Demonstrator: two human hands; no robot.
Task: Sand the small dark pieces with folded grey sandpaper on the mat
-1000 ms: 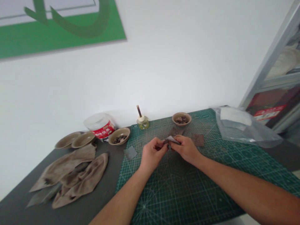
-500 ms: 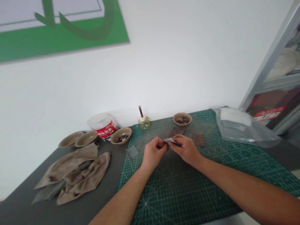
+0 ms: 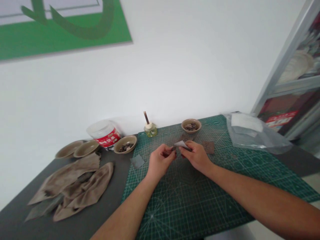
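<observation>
Above the green cutting mat (image 3: pixel 172 206), my two hands are close together. My left hand (image 3: pixel 159 160) pinches a small dark piece (image 3: pixel 174 148) that looks like a pebble, between thumb and fingertips. My right hand (image 3: pixel 197 156) is closed on a bent piece of sandpaper (image 3: pixel 181 144), pale on one face and dark on the other. The sandpaper's pale edge is beside the small piece; whether they touch I cannot tell. Just behind the right hand lie brown sandpaper squares (image 3: pixel 208 147), one partly hidden. A grey square (image 3: pixel 137 161) lies left of my left hand.
Bowls of small dark stones stand at the mat's back (image 3: pixel 191 126) and left edge (image 3: pixel 125 144). A small glass jar (image 3: pixel 150 130) is between them. Leftward are a plastic tub (image 3: pixel 104 134), two more bowls (image 3: pixel 69 149) and brown cloths (image 3: pixel 85 193). A clear plastic bag (image 3: pixel 250 133) lies right.
My hands have moved slightly apart, and more of the small dark piece and the sandpaper's pale face shows. The whole view has shifted a little.
</observation>
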